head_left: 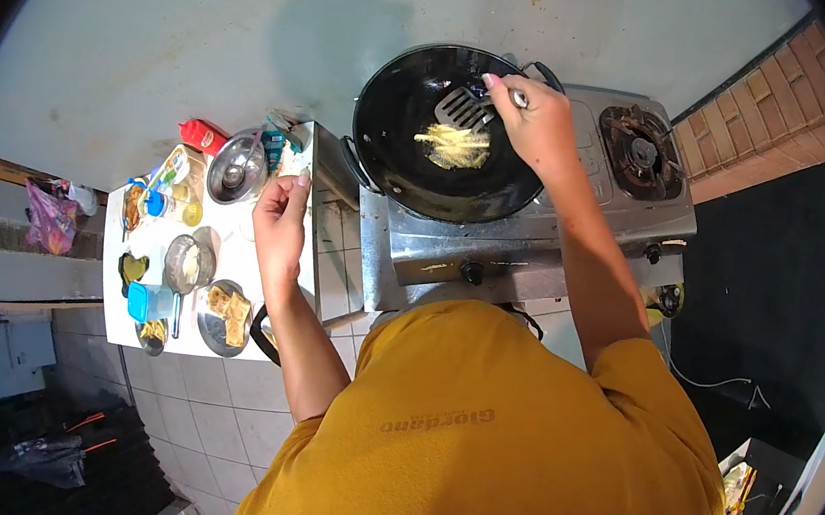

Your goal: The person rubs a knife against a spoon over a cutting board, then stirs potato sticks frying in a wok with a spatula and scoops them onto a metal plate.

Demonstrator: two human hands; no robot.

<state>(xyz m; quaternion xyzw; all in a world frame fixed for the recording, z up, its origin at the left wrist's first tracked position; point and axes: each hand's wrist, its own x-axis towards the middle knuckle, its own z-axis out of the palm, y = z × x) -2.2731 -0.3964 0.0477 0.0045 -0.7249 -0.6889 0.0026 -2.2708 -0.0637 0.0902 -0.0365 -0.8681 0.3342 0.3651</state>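
Note:
My right hand is closed around the handle of a metal slotted spatula. Its blade is inside a large black wok, at the upper edge of a small heap of pale yellow strips, like cut potatoes, frying in bubbling oil. The wok stands on the left burner of a steel gas stove. To the left of the wok, my left hand hovers with its fingers curled and the thumb pressed in. Whether anything tiny is between those fingers I cannot make out.
A white table on the left carries a steel bowl, a red bottle, a small pan, a plate of fried pieces and a blue-lidded container. A bare second burner is at right.

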